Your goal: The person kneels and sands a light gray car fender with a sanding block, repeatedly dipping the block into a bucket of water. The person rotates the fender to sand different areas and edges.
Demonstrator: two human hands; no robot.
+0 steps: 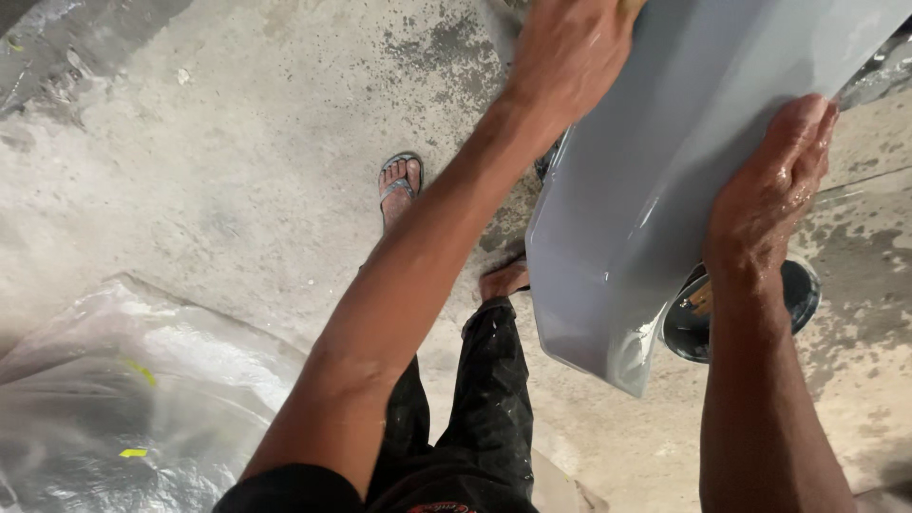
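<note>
I see wet grey panel tilted above concrete floor. Left hand presses its upper edge, grip unclear. Right hand lies flat on panel, fingers spread. Round tin below.

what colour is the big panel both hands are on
Pale grey-blue, glossy and wet-looking panel, under the left hand and right hand; seen in the head view.

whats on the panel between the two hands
Nothing: in the head view the grey panel is bare, wet and glossy between the left hand at its upper edge and the right hand on its right edge.
</note>
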